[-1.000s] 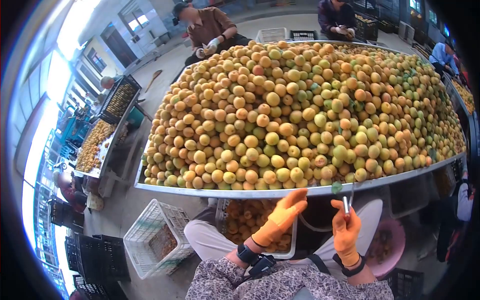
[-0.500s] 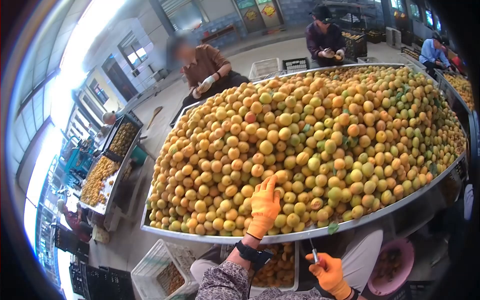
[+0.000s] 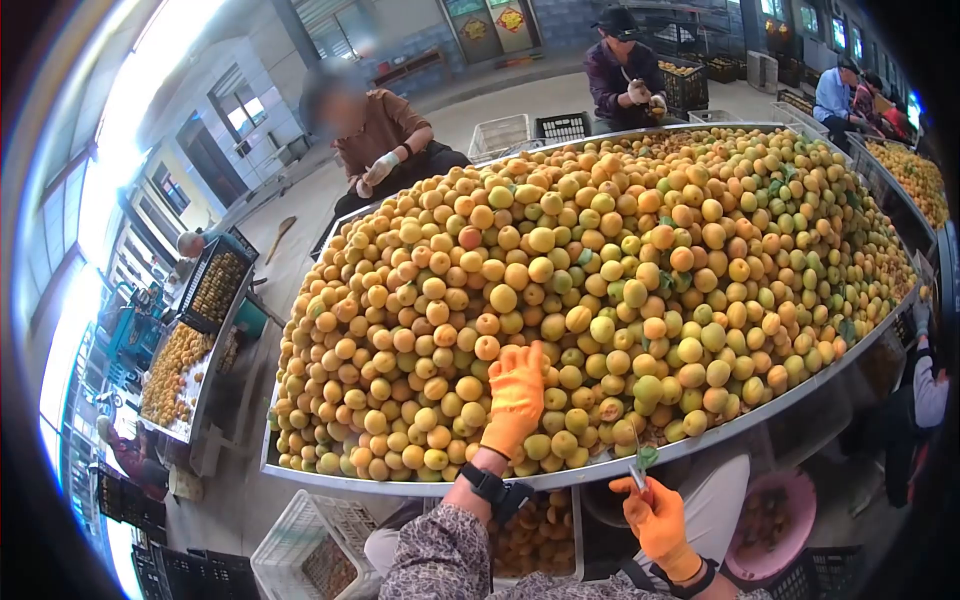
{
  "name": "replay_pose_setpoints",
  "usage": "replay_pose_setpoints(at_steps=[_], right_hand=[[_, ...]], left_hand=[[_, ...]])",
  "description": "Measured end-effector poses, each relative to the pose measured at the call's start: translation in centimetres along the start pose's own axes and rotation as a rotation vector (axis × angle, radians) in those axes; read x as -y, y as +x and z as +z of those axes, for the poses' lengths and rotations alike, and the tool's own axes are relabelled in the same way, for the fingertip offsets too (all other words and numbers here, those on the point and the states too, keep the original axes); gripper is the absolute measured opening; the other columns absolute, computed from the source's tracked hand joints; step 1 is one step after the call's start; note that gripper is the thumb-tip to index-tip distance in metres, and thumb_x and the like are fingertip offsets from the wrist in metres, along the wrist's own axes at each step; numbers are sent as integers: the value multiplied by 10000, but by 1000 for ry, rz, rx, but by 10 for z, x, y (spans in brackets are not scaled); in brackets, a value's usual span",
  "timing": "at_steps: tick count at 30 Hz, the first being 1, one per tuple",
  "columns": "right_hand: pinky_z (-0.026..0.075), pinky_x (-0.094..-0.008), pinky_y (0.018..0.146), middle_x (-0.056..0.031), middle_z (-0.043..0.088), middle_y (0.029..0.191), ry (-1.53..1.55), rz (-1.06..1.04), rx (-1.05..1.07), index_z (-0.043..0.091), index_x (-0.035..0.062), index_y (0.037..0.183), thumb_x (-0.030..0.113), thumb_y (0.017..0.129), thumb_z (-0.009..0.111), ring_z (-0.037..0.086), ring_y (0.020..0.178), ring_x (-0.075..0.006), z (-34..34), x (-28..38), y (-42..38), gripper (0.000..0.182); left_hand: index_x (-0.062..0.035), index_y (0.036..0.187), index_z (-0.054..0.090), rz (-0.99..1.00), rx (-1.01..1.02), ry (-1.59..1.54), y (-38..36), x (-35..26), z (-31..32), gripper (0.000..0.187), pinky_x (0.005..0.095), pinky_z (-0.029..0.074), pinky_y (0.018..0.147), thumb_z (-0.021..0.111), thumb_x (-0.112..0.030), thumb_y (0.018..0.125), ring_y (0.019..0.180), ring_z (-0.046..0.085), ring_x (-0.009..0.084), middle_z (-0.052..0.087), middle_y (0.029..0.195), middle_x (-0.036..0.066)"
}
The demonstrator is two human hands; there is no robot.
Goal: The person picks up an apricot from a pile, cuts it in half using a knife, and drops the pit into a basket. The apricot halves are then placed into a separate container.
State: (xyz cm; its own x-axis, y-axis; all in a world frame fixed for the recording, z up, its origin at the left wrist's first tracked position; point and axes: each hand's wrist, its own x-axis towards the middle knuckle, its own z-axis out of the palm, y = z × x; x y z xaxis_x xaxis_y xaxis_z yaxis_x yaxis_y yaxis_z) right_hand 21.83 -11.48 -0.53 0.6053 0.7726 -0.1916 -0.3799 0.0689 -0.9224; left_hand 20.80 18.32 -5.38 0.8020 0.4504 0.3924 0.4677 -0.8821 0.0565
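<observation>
The fruit pile (image 3: 600, 290) is heaped on a wide table with a raised metal rim (image 3: 350, 483), mounded well above that edge. Its round fruits run from pale yellow to orange, with greenish ones mixed in, mostly towards the right, and a few green leaves among them. One fruit near the front edge (image 3: 612, 408) shows a brownish patch.

The left hand (image 3: 515, 400), in an orange glove, lies on the front slope of the pile, palm down, the index finger stretched forward against the fruits and the others bent; whether it grips one cannot be told. The right hand (image 3: 655, 525), gloved alike, is closed around a slim metal tool (image 3: 637, 478) just in front of the rim, its thin tip pointing up beside a green leaf (image 3: 647, 457).

Below the rim, a crate (image 3: 577, 540) of orange pieces sits between the person's knees. A white crate (image 3: 285, 545) stands to the left, a pink basin (image 3: 803, 500) to the right. Across the table sit two people with gloved hands, one in brown (image 3: 375, 135), one in dark purple (image 3: 605, 85).
</observation>
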Motion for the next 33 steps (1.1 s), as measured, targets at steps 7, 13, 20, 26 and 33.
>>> replay_pose_setpoints(at_steps=[7,13,20,26,33], right_hand=[[206,-192,440,44,408,620,107,-76,107,553,-16,1071,383,951,599,308,484,-26,29,11,-2,419],[210,-197,433,10,417,657,89,60,269,500,46,979,474,947,544,321,519,-46,43,31,-27,432],[243,-207,452,35,399,606,-33,100,365,526,38,956,444,982,513,318,517,-39,51,17,-43,406],[311,-237,499,10,464,607,-268,16,375,556,16,897,410,991,516,376,543,-71,55,11,-54,407],[344,-276,512,-44,458,600,-435,-56,409,548,-2,907,360,1009,485,381,563,-108,59,8,-63,381]], left_hand=[[-78,1271,479,-78,-8,-555,-14,0,-27,541,375,467,855,717,-97,786,1049,550,210,548,1134,72],[-53,1149,578,-145,30,-1289,-98,-44,-125,477,297,435,919,709,29,698,1055,504,203,490,1116,82],[-70,1148,469,-298,267,-1304,-163,-58,-151,517,311,500,830,770,-65,728,938,599,165,601,1029,74],[-66,1106,499,-292,198,-1203,-180,-66,-158,478,329,524,773,764,-53,708,871,639,223,631,955,91],[-73,995,561,-261,17,-1016,-194,-70,-163,421,315,513,684,819,-78,663,752,633,226,625,847,80]])
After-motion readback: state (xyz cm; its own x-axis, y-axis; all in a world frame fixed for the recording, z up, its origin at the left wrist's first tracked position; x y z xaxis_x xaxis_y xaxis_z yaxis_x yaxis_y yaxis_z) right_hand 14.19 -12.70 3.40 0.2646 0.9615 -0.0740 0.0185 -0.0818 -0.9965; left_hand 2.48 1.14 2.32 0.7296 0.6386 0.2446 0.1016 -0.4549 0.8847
